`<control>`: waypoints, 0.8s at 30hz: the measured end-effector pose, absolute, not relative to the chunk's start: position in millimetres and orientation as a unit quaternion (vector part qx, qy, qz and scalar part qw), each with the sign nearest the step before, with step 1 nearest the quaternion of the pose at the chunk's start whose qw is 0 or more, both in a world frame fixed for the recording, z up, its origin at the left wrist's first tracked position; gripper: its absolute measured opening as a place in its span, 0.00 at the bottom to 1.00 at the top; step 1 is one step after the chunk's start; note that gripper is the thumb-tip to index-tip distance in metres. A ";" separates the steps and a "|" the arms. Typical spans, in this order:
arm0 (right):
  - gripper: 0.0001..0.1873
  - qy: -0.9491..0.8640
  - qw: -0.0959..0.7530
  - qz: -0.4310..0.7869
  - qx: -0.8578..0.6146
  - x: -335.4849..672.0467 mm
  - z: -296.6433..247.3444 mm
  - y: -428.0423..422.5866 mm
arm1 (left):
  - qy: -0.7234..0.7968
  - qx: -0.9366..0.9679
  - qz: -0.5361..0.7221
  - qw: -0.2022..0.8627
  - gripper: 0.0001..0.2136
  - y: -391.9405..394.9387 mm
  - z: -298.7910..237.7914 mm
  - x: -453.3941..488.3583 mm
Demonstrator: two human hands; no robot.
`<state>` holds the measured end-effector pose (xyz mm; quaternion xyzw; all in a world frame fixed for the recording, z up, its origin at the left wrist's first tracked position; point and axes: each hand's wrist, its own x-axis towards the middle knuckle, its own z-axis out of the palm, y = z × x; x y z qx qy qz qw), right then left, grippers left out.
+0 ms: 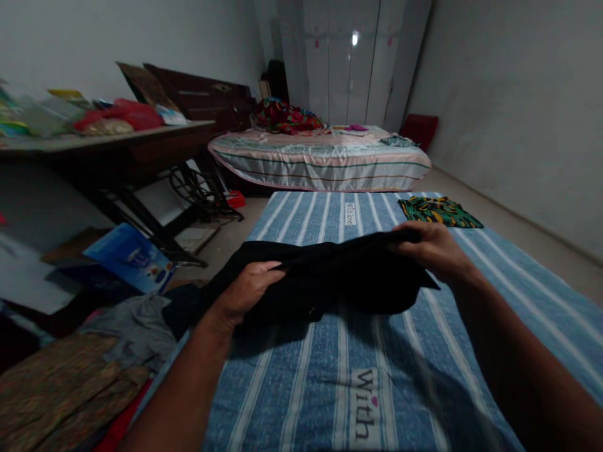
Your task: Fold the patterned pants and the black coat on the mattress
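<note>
Gripping 1 black cloth (pixel 351 276) in left hand (pixel 249 289) and right hand (pixel 436 250), with sheet (pixel 292 383) below both, green cloth (pixel 440 212) beyond right.

Behind and right of the garment (pixel 358 276), a cloth (pixel 439 212) lies on the sheet (pixel 313 383).

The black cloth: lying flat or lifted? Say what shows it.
The black cloth is lifted, at least partly: the left hand and right hand grip its upper edge above the striped sheet.
</note>
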<state>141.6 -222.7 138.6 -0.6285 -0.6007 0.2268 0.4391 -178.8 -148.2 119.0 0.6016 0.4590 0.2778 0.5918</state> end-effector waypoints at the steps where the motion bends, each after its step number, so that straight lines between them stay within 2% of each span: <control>1: 0.12 -0.607 0.436 0.165 -0.643 140.9 144.9 -204.0 | 0.473 0.559 0.282 0.621 0.11 -140.5 119.0 -181.2; 3: 0.13 -0.582 0.416 0.035 -0.698 135.7 147.4 -172.2 | 0.528 0.471 0.316 0.632 0.11 -124.9 109.5 -186.3; 6: 0.16 -0.584 0.375 -0.027 -0.719 121.1 126.5 -150.6 | 0.607 0.375 0.371 0.595 0.07 -107.6 83.8 -196.8; 12: 0.10 -0.653 0.293 0.070 -0.695 95.5 48.6 -176.8 | 0.625 0.354 0.414 0.559 0.12 -101.1 53.6 -213.0; 15: 0.10 -0.646 0.291 0.104 -0.699 91.7 21.5 -189.3 | 0.625 0.357 0.425 0.549 0.15 -101.1 49.4 -212.7; 21: 0.12 -0.647 0.306 0.122 -0.687 90.6 7.8 -199.9 | 0.599 0.384 0.415 0.567 0.19 -107.0 47.4 -214.0; 24: 0.13 -0.654 0.313 0.129 -0.676 89.5 6.9 -204.7 | 0.566 0.467 0.347 0.584 0.22 -117.4 62.7 -216.0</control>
